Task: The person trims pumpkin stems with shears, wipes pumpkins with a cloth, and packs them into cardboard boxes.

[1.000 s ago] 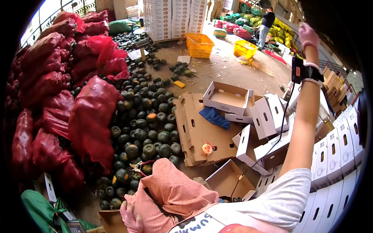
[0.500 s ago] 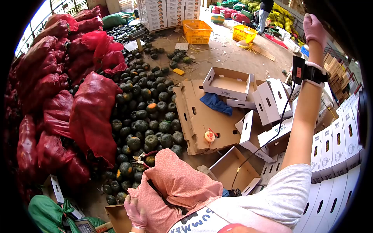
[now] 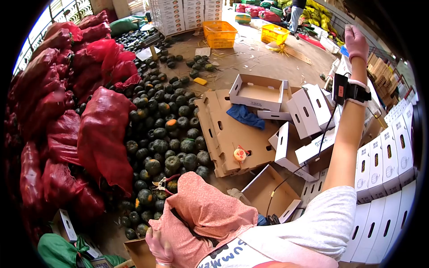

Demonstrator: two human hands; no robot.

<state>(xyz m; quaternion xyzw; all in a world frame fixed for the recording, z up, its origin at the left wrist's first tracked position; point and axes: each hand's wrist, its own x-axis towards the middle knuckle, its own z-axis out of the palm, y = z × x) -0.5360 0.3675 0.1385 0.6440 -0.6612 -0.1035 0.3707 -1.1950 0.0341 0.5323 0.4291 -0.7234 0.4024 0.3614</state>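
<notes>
My right hand (image 3: 356, 42), in a pink glove, is raised at the upper right, its fingers closed in a fist with no object showing. A black device (image 3: 340, 88) with a cable is strapped at that wrist. Low in the view, my left hand (image 3: 159, 248), also pink-gloved, rests against my trouser leg (image 3: 176, 234); its fingers are loosely bent and a little apart, holding nothing visible. Beyond my knee, red-handled pruning shears (image 3: 164, 183) lie on a heap of dark green pumpkins (image 3: 173, 163).
Red mesh sacks (image 3: 105, 134) are piled on the left. Flattened cardboard (image 3: 219, 147), an open box (image 3: 259, 91) and a blue cloth (image 3: 246, 117) lie ahead. White cartons (image 3: 395, 152) line the right. Yellow crates (image 3: 220, 35) stand farther back, with a person (image 3: 296, 15) beyond.
The scene has shifted slightly leftward as the view turned. My right fist remains raised, and my left hand stays by my leg, its fingers slightly looser.
</notes>
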